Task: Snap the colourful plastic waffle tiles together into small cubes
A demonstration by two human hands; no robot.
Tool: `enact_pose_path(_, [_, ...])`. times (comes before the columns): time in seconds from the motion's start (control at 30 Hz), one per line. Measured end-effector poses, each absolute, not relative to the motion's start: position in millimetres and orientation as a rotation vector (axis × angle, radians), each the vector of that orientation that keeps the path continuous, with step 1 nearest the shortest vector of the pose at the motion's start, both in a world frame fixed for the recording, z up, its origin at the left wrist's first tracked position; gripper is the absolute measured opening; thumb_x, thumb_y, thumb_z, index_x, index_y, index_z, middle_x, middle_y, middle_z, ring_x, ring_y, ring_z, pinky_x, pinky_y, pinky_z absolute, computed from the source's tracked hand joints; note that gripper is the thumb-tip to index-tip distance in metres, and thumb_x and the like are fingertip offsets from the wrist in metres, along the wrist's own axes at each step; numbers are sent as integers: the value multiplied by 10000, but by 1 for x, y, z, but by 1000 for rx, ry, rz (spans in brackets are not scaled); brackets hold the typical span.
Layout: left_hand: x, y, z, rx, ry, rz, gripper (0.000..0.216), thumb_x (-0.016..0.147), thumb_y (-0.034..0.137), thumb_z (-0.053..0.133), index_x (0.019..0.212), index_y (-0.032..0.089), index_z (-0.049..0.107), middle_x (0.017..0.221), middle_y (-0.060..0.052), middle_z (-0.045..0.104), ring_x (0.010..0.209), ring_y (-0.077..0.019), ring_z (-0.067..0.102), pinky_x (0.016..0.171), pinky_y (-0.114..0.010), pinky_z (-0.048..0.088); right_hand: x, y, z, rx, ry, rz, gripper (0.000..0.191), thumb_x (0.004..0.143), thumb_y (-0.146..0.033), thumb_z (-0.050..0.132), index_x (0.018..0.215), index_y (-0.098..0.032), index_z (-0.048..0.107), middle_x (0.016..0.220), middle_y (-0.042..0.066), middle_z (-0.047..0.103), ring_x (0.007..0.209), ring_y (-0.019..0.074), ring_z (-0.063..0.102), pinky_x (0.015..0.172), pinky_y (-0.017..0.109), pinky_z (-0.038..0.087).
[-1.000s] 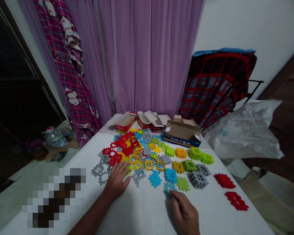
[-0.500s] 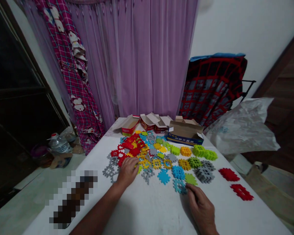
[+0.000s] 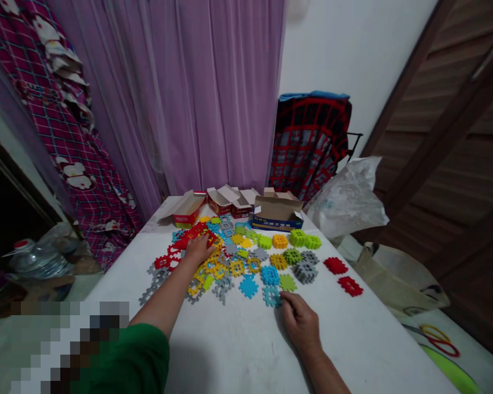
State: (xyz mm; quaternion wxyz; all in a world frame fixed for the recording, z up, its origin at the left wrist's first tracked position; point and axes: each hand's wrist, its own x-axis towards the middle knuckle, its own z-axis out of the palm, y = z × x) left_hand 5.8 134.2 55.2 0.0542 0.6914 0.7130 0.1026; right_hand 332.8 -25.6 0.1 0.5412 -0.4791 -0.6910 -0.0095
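A spread of flat, notched plastic building pieces point(image 3: 238, 257) in red, yellow, blue, green and grey covers the middle of a white table point(image 3: 246, 350). My left hand point(image 3: 197, 249) reaches far out and lies on the red and yellow pieces at the left of the heap, fingers curled down over them. My right hand point(image 3: 299, 320) rests on the table near the front, its fingertips touching a light blue piece point(image 3: 271, 296). Two red stacks point(image 3: 343, 275) lie apart on the right.
Several opened cardboard boxes stand along the table's far edge, red ones point(image 3: 213, 202) and a blue one point(image 3: 277, 213). Purple curtains hang behind. A chair draped in red-black cloth point(image 3: 309, 142) and a white plastic bag point(image 3: 347, 197) are at the right.
My left hand has stretched farther away, from the near grey and yellow pieces up onto the red ones. My right hand stays by the light blue piece. The camera has swung to the right.
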Motion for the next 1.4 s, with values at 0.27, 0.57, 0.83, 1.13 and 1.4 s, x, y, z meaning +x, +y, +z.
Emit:
enact_pose_path(0.27, [8,130,68,2042,2168,407,259,867,299,526,1011,217,725,1073,-115,741,1093,-301,637,976,-417,433,330,-26,1,-1181,-1627,59,227,881,-202,490,895,-209,717,818,35,751,735,155,721,693,243,593])
enact_pose_path(0.57, [36,96,72,1593,2011,952,279,867,390,565,1056,200,644,902,-52,734,901,-217,680,750,-287,489,331,-25,-4,-1179,-1598,119,208,880,-216,511,894,-216,718,816,31,747,734,159,717,693,252,589])
enact_pose_path(0.83, [98,39,49,1254,1498,1009,428,779,601,592,842,178,608,745,-23,702,613,-137,678,461,-183,404,323,-18,-6,-1190,-1666,7,245,907,-314,572,1100,-195,663,965,84,730,852,190,692,787,325,582])
enact_pose_path(1.13, [148,7,37,1055,1232,939,465,620,595,708,805,186,586,734,-2,649,637,-119,626,416,-168,330,315,-17,-8,-1226,-1714,-25,610,855,-418,642,1392,-184,475,1174,148,651,1036,258,641,870,424,571])
enact_pose_path(1.4, [158,4,35,1039,1202,929,468,669,531,717,964,179,626,780,-12,667,619,-105,618,420,-161,336,316,-17,-6,-1248,-1680,36,488,883,-393,611,1324,-193,547,1108,129,677,978,238,656,853,392,571])
